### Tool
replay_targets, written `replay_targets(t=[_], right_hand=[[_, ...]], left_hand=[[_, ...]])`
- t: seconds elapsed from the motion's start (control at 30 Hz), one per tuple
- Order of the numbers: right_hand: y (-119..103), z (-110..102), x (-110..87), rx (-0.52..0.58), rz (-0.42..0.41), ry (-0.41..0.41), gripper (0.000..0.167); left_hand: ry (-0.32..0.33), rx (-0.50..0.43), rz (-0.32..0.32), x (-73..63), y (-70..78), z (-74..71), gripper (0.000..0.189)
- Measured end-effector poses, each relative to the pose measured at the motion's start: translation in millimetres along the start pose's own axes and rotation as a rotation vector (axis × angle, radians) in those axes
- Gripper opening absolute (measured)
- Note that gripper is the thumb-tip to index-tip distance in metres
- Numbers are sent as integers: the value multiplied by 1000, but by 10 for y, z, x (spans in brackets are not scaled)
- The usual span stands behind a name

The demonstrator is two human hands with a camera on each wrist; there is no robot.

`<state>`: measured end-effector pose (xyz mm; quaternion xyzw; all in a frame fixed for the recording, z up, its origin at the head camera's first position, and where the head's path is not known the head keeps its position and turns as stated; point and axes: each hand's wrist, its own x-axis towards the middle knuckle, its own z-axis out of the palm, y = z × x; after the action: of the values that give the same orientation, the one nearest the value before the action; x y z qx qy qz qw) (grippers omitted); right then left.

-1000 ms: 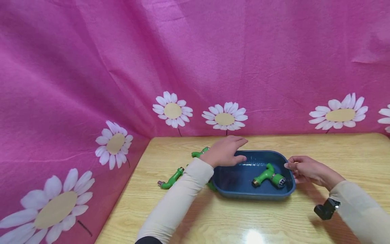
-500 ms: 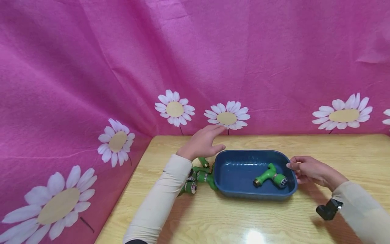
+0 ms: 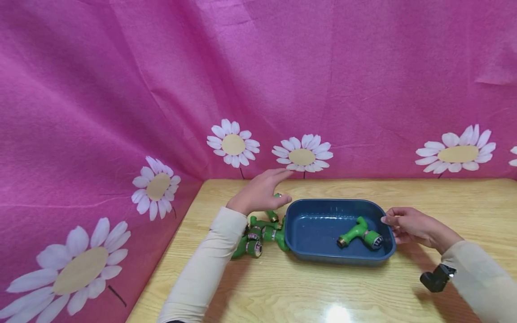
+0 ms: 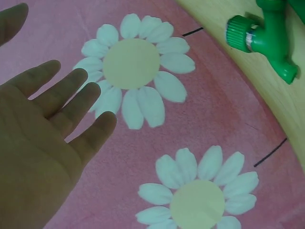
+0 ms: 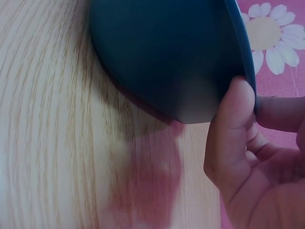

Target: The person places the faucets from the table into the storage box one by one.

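My right hand [image 3: 416, 226] pinches the right rim of a dark blue oblong tub [image 3: 308, 237]; in the right wrist view thumb and finger close on the tub's edge [image 5: 157, 57]. One green tap [image 3: 357, 232] with a brass-coloured threaded end lies in the tub's right half. Held in the air above the tub's far left corner area, my left hand [image 3: 260, 193] has straight, spread fingers and holds nothing. Below it, several green taps [image 3: 274, 235] lie in a cluster against the tub's left side, partly hidden by hand and sleeve. The left wrist view shows one tap [image 4: 271, 38] apart from the fingers.
The wooden table [image 3: 315, 291] carries everything. A pink cloth [image 3: 363, 89] printed with white daisies hangs along its back and left edges. A black device [image 3: 438, 277] is strapped at the right wrist.
My left hand has moved left, from over the tub to above the taps, uncovering the tub's left end and part of the cluster. The right hand keeps its hold on the rim.
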<state>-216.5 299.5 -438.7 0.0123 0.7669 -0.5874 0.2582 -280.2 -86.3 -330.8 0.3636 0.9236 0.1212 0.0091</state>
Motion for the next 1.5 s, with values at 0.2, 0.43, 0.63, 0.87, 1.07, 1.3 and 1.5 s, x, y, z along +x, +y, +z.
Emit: replay_targets(t=[0.2, 0.43, 0.63, 0.87, 1.07, 1.3, 1.5], right_hand=[[24, -7, -8, -7, -1, 3, 12], [9, -1, -11, 4, -11, 5, 12], [-6, 35, 7, -8, -22, 22, 11], [-13, 33, -23, -33, -19, 24, 11], [-9, 24, -35, -31, -9, 19, 11], [5, 24, -35, -21, -3, 13, 12], [6, 17, -24, -22, -12, 15, 12]], left_hand=[[-1, -6, -38, -63, -87, 66, 69], [22, 54, -91, -95, -200, 175, 72], [-11, 83, -133, -136, -275, 277, 74], [-42, 81, -144, -101, -304, 377, 71], [-61, 83, -182, -57, -317, 451, 72], [-50, 79, -188, -44, -359, 521, 71], [-49, 102, -185, -31, -397, 563, 78]])
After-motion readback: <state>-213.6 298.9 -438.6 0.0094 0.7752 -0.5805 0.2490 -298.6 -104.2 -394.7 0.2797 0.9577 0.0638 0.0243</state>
